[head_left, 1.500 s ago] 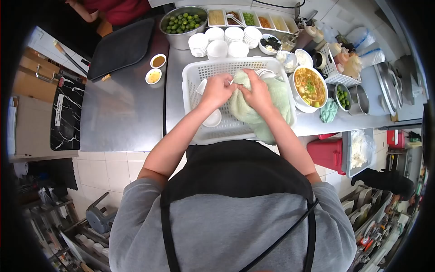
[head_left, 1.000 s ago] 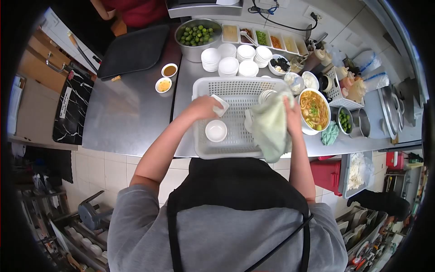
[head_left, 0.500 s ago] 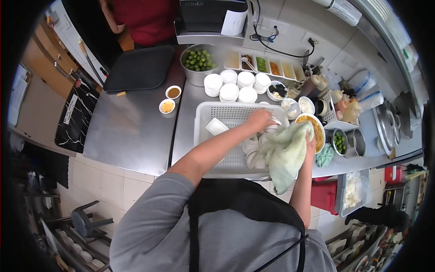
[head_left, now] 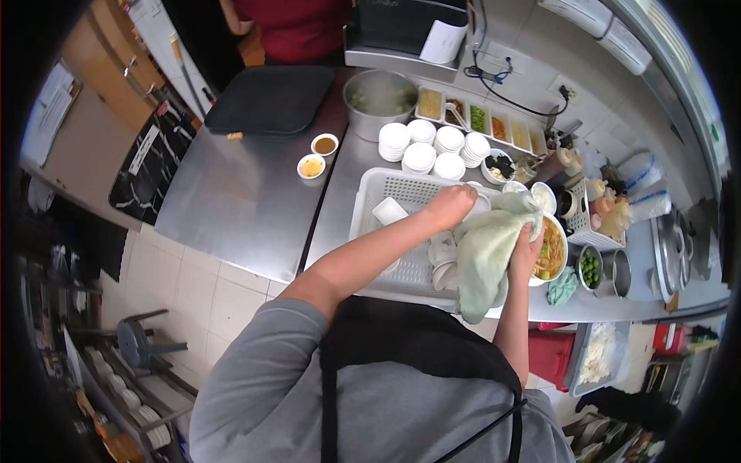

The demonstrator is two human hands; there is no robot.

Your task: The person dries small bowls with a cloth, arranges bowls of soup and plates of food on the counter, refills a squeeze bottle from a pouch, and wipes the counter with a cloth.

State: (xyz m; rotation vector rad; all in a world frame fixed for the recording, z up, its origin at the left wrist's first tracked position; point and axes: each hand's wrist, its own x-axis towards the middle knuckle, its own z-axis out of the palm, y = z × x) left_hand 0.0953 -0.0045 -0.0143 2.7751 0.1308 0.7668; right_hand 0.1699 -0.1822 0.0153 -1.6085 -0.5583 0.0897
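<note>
My left hand [head_left: 451,207] is closed over the right part of a light grey perforated basket [head_left: 369,202], gripping a white dish [head_left: 480,207] that is partly hidden by the hand and the cloth. My right hand [head_left: 526,253] is wrapped round a pale green cloth [head_left: 488,258], which hangs over the basket's right side and meets the dish. Inside the basket are a white rectangular dish [head_left: 390,211] and several white cups [head_left: 443,251], partly covered by the cloth.
Stacks of small white dishes [head_left: 419,158] stand behind the basket, beside a metal pot [head_left: 377,123] of green produce. To the right are a bowl of orange-yellow food [head_left: 551,248] and a white basket of bottles [head_left: 590,220]. A person in red [head_left: 297,31] stands across the counter.
My left hand has lifted from among the dishes and now holds a white dish against the cloth. The whole view has shifted, with the counter items appearing farther right.
</note>
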